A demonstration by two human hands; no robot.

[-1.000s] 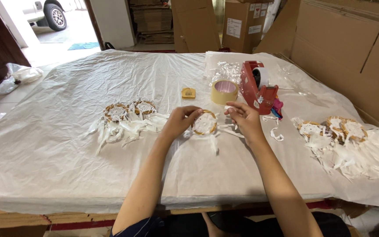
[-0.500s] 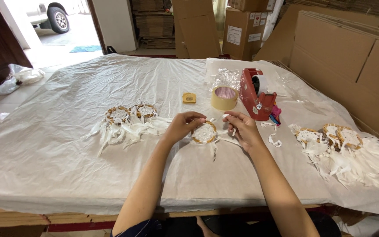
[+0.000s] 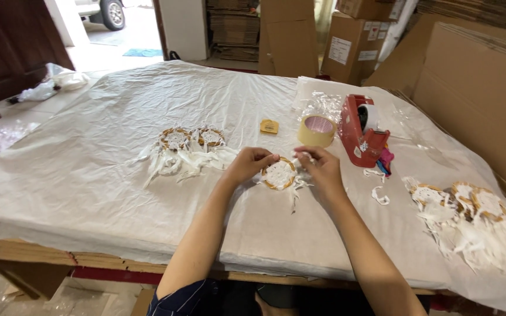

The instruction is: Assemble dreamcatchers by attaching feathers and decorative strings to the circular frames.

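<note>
**Both hands on a small woven hoop beside the tape roll**

The left hand (image 3: 252, 165) and the right hand (image 3: 322, 168) meet over a small round hoop (image 3: 279, 174) with a tan rim and a white crocheted centre. The hoop lies on the surface (image 3: 89, 193), which is covered with a pale crinkled sheet, just on the near side of the tape roll (image 3: 317, 130). The left hand is curled, its fingertips pinching the hoop's upper left rim. The right hand is also curled, its fingertips closed on something white at the hoop's upper right edge; whether that is a strip or part of the hoop cannot be told. White feathery strips trail from the hoop toward the person.

The tape roll is tan and lies flat. Just right of it stands a red tape dispenser (image 3: 363, 130). A small yellow square piece (image 3: 269, 126) lies left of the roll. Further left of the roll lie two finished hoops (image 3: 192, 139) side by side, their white strips spread out below them. Well to the right of the roll, near the surface's edge, lies a pile of more hoops (image 3: 469, 208) with white feathers. Cardboard boxes (image 3: 475, 76) stand beyond the roll and to its right.
</note>
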